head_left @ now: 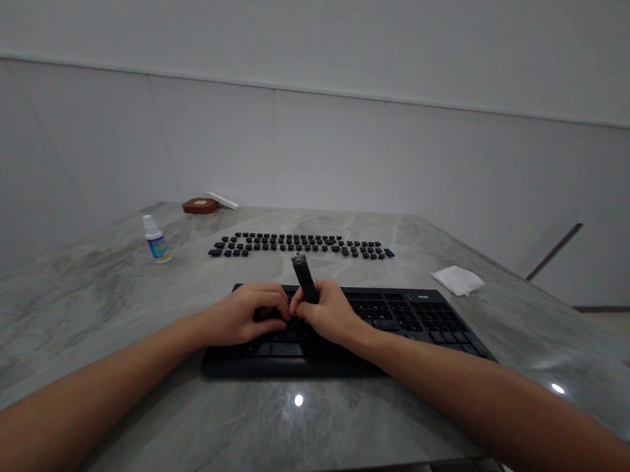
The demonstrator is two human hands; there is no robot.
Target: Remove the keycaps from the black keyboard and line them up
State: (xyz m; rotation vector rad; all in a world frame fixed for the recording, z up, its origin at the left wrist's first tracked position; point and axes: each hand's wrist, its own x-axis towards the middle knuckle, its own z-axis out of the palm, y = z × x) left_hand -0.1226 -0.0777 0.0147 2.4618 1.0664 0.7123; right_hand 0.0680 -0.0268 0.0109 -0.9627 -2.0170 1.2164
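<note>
A black keyboard lies on the table in front of me, with keys still on its left front part and bare key seats near its middle and right. My right hand grips a black handheld tool, its thick handle tilted up and away; its lower end is hidden by my fingers. Beside it, my left hand rests over the left part of the keyboard. The left thumb and fingertips come together close to the right fingertips, and whatever lies between them is too small to see.
Black keycaps are laid out in rows behind the keyboard. At the left stands a white spray bottle. A reddish-brown case and a white flat object lie at the far edge. To the right is a folded white cloth.
</note>
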